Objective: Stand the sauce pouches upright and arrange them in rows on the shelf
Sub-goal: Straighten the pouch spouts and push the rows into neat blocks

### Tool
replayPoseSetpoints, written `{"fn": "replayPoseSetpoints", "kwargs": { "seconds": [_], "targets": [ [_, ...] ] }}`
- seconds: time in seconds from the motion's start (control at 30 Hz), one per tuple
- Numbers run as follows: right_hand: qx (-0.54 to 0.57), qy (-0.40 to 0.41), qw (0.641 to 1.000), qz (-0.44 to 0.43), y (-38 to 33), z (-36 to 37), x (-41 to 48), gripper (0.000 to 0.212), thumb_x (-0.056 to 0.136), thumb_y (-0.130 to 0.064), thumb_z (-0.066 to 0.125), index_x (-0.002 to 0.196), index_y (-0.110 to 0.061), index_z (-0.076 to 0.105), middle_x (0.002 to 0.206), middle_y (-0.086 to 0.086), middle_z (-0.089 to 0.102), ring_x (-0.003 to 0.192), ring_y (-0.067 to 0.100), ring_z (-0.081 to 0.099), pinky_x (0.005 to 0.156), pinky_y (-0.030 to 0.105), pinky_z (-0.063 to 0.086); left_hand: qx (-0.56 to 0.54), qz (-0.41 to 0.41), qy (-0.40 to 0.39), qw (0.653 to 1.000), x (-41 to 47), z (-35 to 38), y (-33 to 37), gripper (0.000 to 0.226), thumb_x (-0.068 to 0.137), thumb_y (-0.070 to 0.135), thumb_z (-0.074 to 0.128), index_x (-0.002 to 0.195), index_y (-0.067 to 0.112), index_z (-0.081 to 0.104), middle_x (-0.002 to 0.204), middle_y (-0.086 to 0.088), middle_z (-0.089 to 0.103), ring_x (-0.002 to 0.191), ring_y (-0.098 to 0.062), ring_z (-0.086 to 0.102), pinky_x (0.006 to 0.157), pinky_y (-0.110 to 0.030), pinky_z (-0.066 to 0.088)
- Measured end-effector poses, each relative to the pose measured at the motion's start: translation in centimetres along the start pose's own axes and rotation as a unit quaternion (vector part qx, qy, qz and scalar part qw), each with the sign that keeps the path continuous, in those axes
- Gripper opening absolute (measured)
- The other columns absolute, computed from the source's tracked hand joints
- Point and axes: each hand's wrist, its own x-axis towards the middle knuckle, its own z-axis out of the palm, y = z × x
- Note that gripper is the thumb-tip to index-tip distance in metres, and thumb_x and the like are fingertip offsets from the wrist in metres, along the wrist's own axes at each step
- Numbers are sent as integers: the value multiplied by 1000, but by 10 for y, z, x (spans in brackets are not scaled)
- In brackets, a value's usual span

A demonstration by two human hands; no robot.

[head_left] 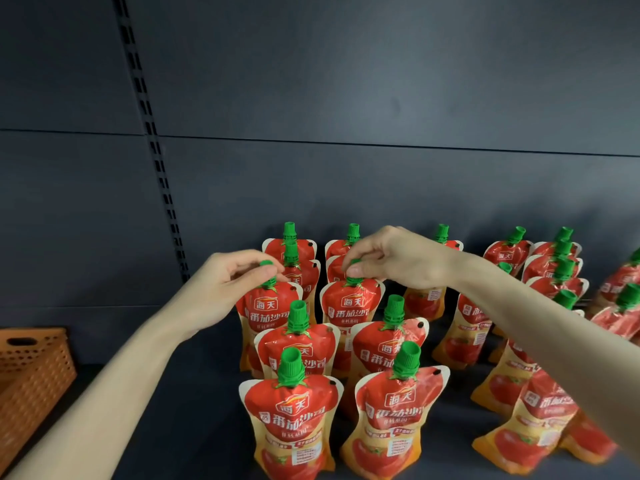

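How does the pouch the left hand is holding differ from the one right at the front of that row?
The held pouch is pinched at its cap by the left hand; the front pouch is untouched. The held pouch stands two places further back, partly hidden; the front pouch has nothing before it. Both stand upright, red with green caps.
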Motion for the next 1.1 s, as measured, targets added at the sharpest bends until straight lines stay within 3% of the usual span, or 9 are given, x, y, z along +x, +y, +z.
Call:
{"fn": "replayPoseSetpoints", "kwargs": {
  "seconds": [0.07,0.17,0.3,0.43,0.57,0.97,1.1],
  "targets": [
    [-5,9,1000,4,4,-2,-2,17,88,-25,62,101,-19,71,93,-8,72,88,1,66,83,17,51,-6,6,12,1000,3,6,1,23,82,28,55,95,15,69,93,4,74,91,-9,68,73,-17,54],
    [-5,11,1000,1,8,-4,-5,16,88,-23,62,101,-18,71,85,-18,67,79,-11,62,73,5,47,-13,13,12,1000,7,13,2,25,82,30,55,95,14,69,94,2,73,91,-9,68,77,-20,54],
    [-10,21,1000,1,11,-6,-6,18,88,-25,62,102,-19,71,85,-22,65,77,-16,60,70,0,44,-20,18,19,999,11,20,1,24,83,28,55,96,13,68,94,2,73,91,-9,68,75,-18,54],
    [-14,26,1000,-3,10,-4,-4,17,88,-24,62,101,-19,71,83,-25,63,75,-19,58,73,-1,44,-21,21,16,999,13,24,0,19,87,21,55,96,11,68,93,1,73,89,-9,69,74,-17,52],
    [-27,30,999,-13,7,-3,-2,17,88,-23,62,102,-19,71,86,-21,64,77,-16,59,82,5,45,-26,24,20,999,12,25,-1,23,84,26,55,96,11,68,93,2,73,90,-9,68,74,-17,52],
    [-32,35,999,-17,7,-3,-5,17,87,-22,63,102,-19,71,84,-23,63,74,-19,58,77,0,43,-32,24,16,999,10,25,-3,24,82,29,55,96,15,67,94,3,73,91,-10,68,74,-19,53],
    [-34,36,999,-11,2,-3,-6,18,88,-22,62,104,-18,70,90,-16,65,83,-6,62,84,7,46,-30,19,12,999,9,25,-2,25,81,31,54,98,15,66,95,3,73,93,-10,68,75,-20,53]
  ]
}}
